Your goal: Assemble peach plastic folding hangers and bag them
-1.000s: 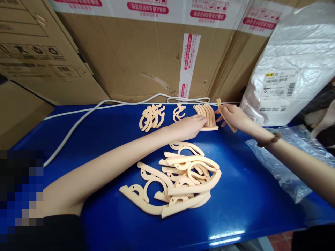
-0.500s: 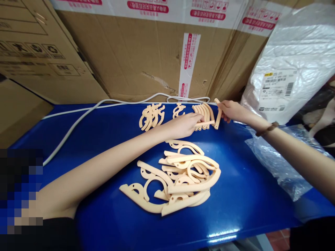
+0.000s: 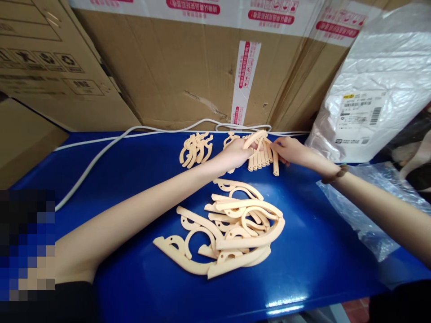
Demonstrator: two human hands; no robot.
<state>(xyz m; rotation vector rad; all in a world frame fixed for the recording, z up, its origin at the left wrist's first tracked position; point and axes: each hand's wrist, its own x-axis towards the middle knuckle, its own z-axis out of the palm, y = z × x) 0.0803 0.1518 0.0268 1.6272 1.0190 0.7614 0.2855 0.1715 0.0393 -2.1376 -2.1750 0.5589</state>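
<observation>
On a blue table [image 3: 141,179] lie pale orange plastic hanger parts. A row of curved arm pieces [image 3: 264,154] stands packed together near the far edge. My left hand [image 3: 235,154] presses against the row's left side, fingers curled round one curved piece. My right hand [image 3: 286,150] holds the row's right side with pinched fingers. A wooden-bead bracelet [image 3: 335,174] sits on my right wrist. To the left rests a small group of hook pieces [image 3: 195,149]. Nearer to me is a loose heap of hanger parts [image 3: 229,231].
Large cardboard boxes [image 3: 202,67] stand along the table's far edge and left. A white cable [image 3: 101,154] runs across the back. A white plastic bag with a label [image 3: 373,89] leans at the right, and crumpled clear plastic [image 3: 363,211] lies under my right forearm.
My right hand brought the single piece it held up against the row's right end. Both hands then closed in on the row, and my left hand lifted a curved piece at its top.
</observation>
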